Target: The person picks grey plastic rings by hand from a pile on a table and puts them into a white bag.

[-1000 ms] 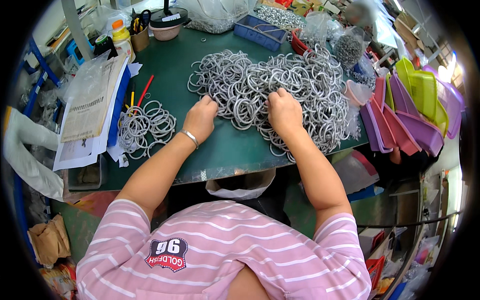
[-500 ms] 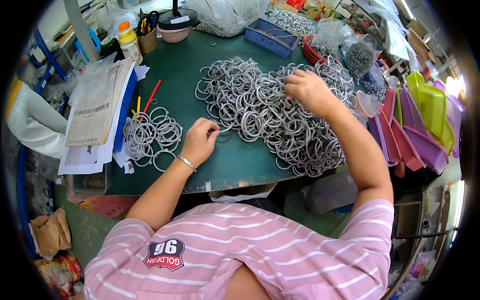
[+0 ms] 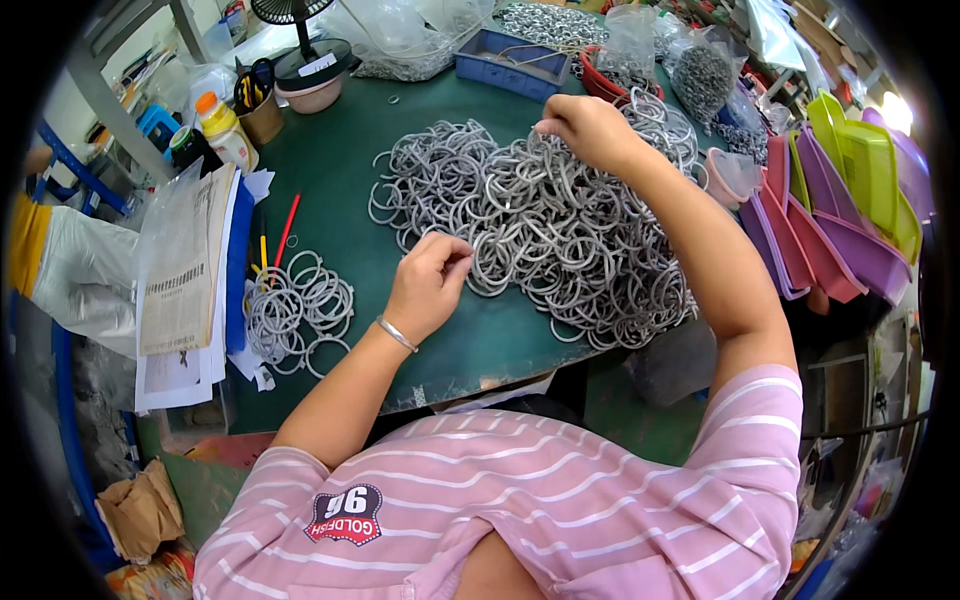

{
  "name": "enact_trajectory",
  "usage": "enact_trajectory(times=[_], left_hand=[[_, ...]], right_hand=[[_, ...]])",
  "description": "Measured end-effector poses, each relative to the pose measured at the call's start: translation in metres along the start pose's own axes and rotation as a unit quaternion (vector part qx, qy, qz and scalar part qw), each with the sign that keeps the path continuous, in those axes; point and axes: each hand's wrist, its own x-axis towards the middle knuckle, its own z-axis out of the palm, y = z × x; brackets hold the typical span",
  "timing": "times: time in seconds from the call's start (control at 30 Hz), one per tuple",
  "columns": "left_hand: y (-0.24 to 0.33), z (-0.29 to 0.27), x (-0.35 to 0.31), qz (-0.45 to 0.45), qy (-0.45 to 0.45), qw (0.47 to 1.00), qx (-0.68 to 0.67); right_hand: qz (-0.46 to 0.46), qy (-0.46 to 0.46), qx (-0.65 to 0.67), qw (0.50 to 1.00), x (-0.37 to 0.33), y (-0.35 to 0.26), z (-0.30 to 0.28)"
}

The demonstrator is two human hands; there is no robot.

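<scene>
A large heap of grey metal-looking rings (image 3: 560, 235) covers the middle and right of the green table (image 3: 400, 330). My left hand (image 3: 430, 285), with a silver bangle on its wrist, is at the heap's left front edge. Its thumb and fingers are pinched together, and what they hold, if anything, is too small to tell. Over the far side of the heap, my right hand (image 3: 592, 132) has its fingers curled downward and closed. Whatever is between those fingertips is hidden. A smaller group of grey rings (image 3: 278, 318) lies apart on the left of the table.
Papers with a newspaper (image 3: 180, 290) lie at the left beside a red stick (image 3: 288, 230). Farther back stand a yellow-and-white bottle (image 3: 226, 133), a scissors cup (image 3: 262, 120), a small fan (image 3: 305, 55) and a blue tray (image 3: 512, 66). Coloured plastic bins (image 3: 825, 210) are stacked at right.
My left hand has moved right, closer to the heap. My right hand has gone farther away and a little left over the rings. The whole view has tilted slightly.
</scene>
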Motion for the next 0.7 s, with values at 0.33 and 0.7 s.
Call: enact_trajectory(times=[0.33,0.7], left_hand=[[0.0,0.021,0.008,-0.031,0.008,0.999,-0.042],[0.01,0.038,0.053,0.111,0.051,0.979,0.162]], right_hand=[[-0.114,0.034,-0.06,0.991,-0.015,-0.054,0.019],[-0.031,0.123,-0.021,0.992,-0.023,-0.035,0.027]])
